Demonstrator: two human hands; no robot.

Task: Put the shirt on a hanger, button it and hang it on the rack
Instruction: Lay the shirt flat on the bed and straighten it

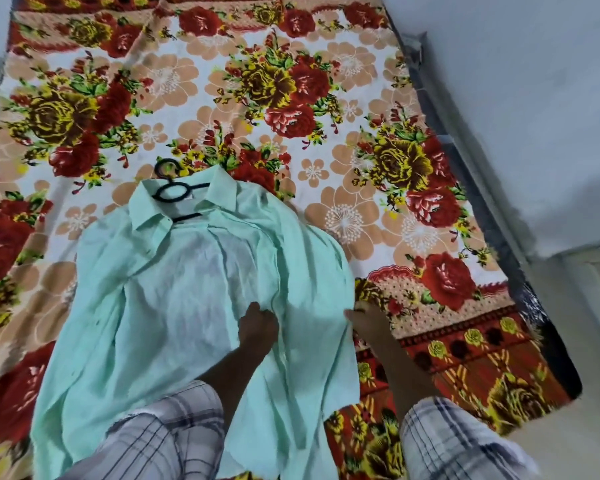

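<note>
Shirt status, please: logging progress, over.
Left hand pinching shirt front. Right hand at its right edge. Hanger inside collar, shirt flat on bedsheet. Nothing in the way.

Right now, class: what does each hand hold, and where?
Left hand pinches the shirt at its front placket, mid-length. Right hand grips the shirt's right edge.

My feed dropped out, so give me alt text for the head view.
A mint green shirt lies spread on a flowered bedsheet, a black hanger showing inside its collar. The left hand grips the front fabric; the right hand rests at the shirt's right edge.
</note>
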